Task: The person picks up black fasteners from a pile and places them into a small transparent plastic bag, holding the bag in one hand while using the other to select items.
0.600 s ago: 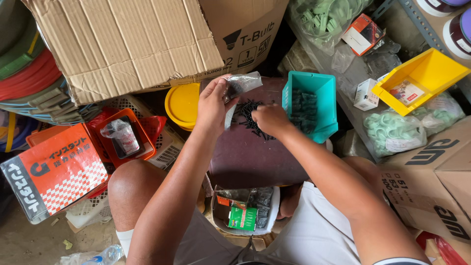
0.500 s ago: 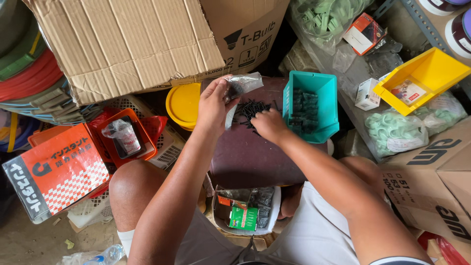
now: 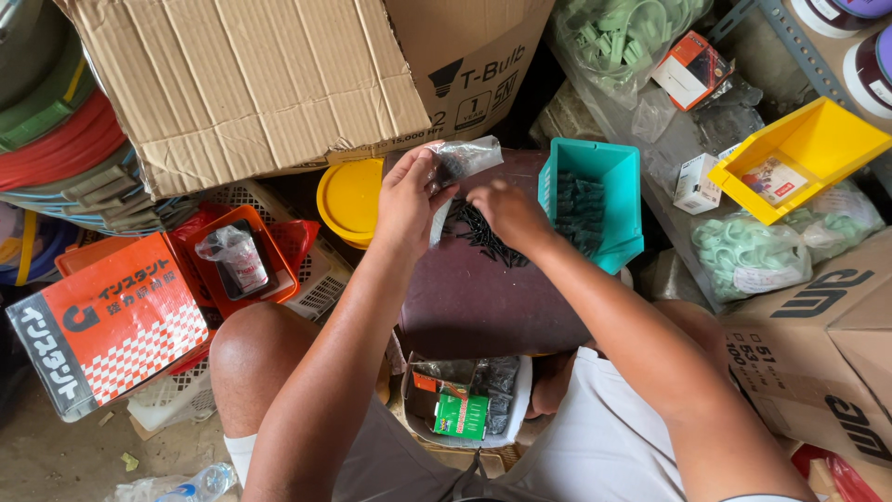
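Left hand (image 3: 406, 200) pinches a small clear plastic bag (image 3: 462, 160) by its upper edge, fingers closed on it, bag hanging just right of the palm. Right hand (image 3: 506, 212) sits just beside it, fingers curled at the bag's mouth; can't tell if it grips anything. Black screws (image 3: 486, 234) lie piled under both hands on a dark maroon surface (image 3: 474, 302), teal bin (image 3: 595, 200) of more screws touching right hand's far side.

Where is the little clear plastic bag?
In the head view, the clear plastic bag is pinched in the left hand, just left of the teal bin and above the black screws.
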